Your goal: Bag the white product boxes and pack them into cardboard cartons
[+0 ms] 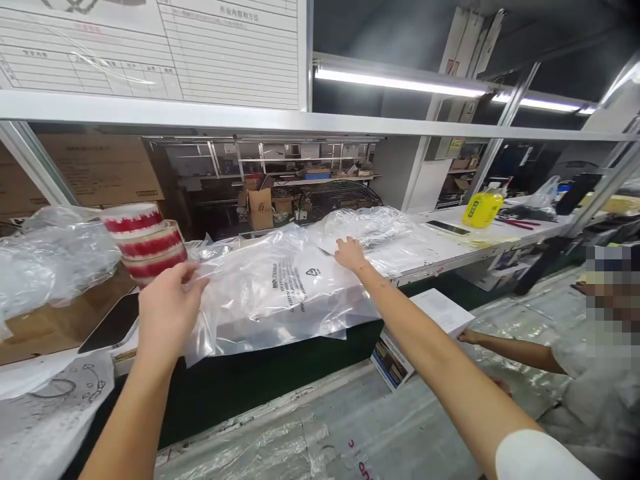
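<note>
A stack of clear plastic bags (280, 287) with black printed warnings lies on the white shelf (450, 250) ahead of me. My left hand (167, 310) pinches the top bag's left edge, fingers closed on the film. My right hand (350, 255) reaches further in and presses on the bag's far right corner, fingers curled on the plastic. The bag hangs a little over the shelf's front edge.
Rolls of red-and-white tape (145, 243) stand left of the bags, a dark phone (110, 325) below them. Crumpled plastic (50, 257) lies far left. Another person's hand holds a white box (425, 330) at right. A yellow bottle (481, 209) stands further along the shelf.
</note>
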Demonstrator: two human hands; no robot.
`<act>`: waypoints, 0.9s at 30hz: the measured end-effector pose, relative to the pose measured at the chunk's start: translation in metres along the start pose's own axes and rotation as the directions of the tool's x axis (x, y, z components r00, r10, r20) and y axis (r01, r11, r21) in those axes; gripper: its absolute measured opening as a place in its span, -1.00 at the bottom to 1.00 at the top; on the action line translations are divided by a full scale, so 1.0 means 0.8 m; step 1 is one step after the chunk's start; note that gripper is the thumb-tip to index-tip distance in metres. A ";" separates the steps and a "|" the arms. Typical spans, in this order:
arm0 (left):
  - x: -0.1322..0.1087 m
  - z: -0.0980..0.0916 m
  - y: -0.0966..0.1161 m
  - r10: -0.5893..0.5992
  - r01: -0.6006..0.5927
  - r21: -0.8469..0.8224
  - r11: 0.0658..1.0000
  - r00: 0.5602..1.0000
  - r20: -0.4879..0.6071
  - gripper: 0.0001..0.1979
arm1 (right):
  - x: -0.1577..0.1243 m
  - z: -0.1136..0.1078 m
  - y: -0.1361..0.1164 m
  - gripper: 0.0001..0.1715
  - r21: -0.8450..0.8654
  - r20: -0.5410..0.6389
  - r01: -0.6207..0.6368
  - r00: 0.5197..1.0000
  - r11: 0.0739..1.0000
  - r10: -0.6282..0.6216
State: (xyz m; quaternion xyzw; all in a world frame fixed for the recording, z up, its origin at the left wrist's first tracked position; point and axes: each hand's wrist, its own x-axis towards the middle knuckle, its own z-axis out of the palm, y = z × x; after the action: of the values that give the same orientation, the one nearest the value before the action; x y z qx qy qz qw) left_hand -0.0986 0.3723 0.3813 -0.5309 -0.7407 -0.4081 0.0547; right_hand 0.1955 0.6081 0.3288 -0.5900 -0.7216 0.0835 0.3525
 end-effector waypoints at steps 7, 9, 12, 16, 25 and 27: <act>0.044 0.028 -0.051 -0.165 0.350 -0.554 0.756 0.920 0.356 -0.43 | -0.118 0.011 -0.095 -0.62 0.461 0.076 0.082 0.988 0.884 -0.132; 0.037 0.045 -0.052 -0.062 0.275 -0.586 0.762 0.932 0.356 -0.49 | -0.156 0.030 -0.135 -0.33 0.687 0.283 -0.098 0.949 0.720 -0.140; 0.024 0.062 -0.042 0.156 0.112 -0.577 0.809 0.905 0.395 -0.63 | -0.173 0.064 -0.183 -0.22 0.773 0.366 -0.235 0.924 0.589 -0.112; 0.037 0.071 -0.059 0.043 0.233 -0.565 0.792 0.901 0.433 -0.53 | -0.147 0.075 -0.192 -0.67 0.661 0.098 0.102 0.971 0.744 -0.220; 0.034 0.073 -0.064 0.307 -0.349 0.370 0.861 0.937 0.168 -0.48 | -0.125 -0.018 -0.110 -0.50 0.680 0.179 0.054 0.955 0.731 -0.237; 0.021 0.094 -0.033 0.486 -0.568 0.188 0.802 0.802 0.348 -0.43 | -0.130 -0.024 -0.108 -0.51 0.705 0.152 0.044 0.966 0.708 -0.212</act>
State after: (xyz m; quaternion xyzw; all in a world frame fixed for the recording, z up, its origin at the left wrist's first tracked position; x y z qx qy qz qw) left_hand -0.1014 0.4315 0.3259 -0.7565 -0.6121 -0.1859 0.1360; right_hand 0.1442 0.4826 0.3463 -0.3492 -0.7110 0.3887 0.4706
